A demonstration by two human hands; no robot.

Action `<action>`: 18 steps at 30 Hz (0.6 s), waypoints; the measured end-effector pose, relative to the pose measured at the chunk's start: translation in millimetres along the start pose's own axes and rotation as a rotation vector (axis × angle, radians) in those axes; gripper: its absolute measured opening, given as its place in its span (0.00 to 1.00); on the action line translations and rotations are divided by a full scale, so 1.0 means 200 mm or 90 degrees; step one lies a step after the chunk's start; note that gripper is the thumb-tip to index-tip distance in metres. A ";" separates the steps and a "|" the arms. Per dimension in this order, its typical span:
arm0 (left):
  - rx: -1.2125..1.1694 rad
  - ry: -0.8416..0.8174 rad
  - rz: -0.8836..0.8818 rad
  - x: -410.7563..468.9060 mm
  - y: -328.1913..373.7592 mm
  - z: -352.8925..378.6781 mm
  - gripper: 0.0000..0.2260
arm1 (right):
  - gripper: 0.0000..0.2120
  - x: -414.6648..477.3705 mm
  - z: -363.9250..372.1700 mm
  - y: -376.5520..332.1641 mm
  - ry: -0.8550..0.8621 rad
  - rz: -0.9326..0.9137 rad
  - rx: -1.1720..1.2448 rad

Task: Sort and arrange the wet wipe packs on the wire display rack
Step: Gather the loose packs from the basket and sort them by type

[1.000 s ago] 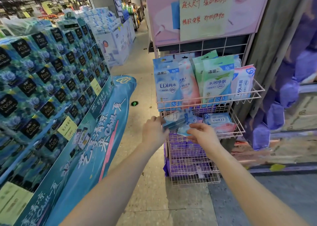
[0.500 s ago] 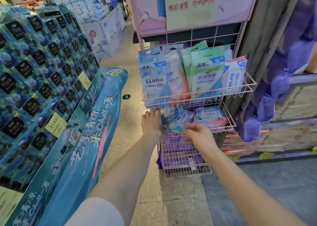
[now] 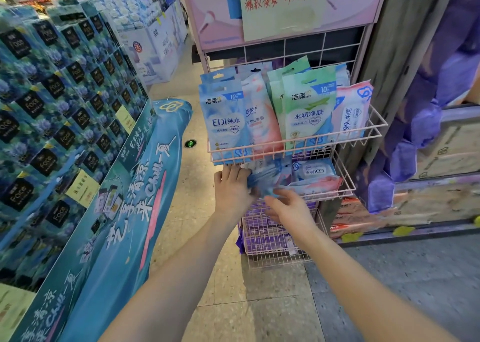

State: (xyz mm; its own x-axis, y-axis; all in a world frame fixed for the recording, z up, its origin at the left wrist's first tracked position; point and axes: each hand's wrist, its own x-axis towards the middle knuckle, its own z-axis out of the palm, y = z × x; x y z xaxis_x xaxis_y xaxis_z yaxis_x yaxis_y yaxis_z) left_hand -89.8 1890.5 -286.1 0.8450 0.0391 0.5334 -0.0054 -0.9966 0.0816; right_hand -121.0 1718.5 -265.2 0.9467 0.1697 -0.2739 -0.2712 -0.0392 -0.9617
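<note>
Pinching the near edge of a bunch of blue wet wipe packs (image 3: 267, 179) with the right grip (image 3: 287, 206), thumb on top. Laying the fingers of the left grip (image 3: 232, 187) over the left end of the same bunch, with the tips tucked out of sight, so cannot tell if curled around it or only resting there. Holding the bunch just past both grips, at the front left corner of the middle basket (image 3: 346, 188) of the pink wire display rack (image 3: 363, 55).

Just right of the grips, lying flat in that basket: an EDI pack (image 3: 314, 171) and a pink pack (image 3: 322, 183). Right above the grips, standing up in the top basket (image 3: 379, 126): a tall blue pack (image 3: 226, 120), a green pack (image 3: 309, 113) and some pink ones. Below the grips: a bottom basket (image 3: 275, 261) with purple packs.

Probably light and squishy, with a smooth shiny wrap, so likely to slip apart when held as a bunch. Better to squeeze across the flat faces near the middle than to pinch one thin edge. Not easy to break, but easy to bend.

Too blurry to count the packs in the bunch or read them. Back of the middle basket hidden behind the top basket. Pink sign (image 3: 213, 16) cut off at the top.
</note>
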 end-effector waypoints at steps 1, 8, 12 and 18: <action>-0.009 0.021 0.006 -0.01 0.04 -0.03 0.21 | 0.18 0.01 0.03 -0.01 -0.004 -0.013 0.028; -0.096 0.100 0.072 -0.16 0.23 -0.13 0.17 | 0.09 0.03 0.06 -0.06 0.081 -0.016 0.238; -0.257 -0.005 0.051 -0.23 0.17 -0.18 0.21 | 0.14 0.03 -0.03 -0.02 0.061 0.068 0.297; -0.816 -0.490 -0.553 -0.08 0.21 -0.40 0.18 | 0.10 0.01 -0.11 -0.03 -0.013 0.125 0.293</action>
State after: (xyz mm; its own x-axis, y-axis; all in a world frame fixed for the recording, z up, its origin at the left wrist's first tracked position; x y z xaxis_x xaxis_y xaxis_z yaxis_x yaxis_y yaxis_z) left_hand -146.0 1854.9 -222.6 0.8703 0.0695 -0.4876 0.4890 -0.0030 0.8723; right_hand -114.3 1697.1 -260.1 0.8678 0.2222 -0.4445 -0.4968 0.3660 -0.7869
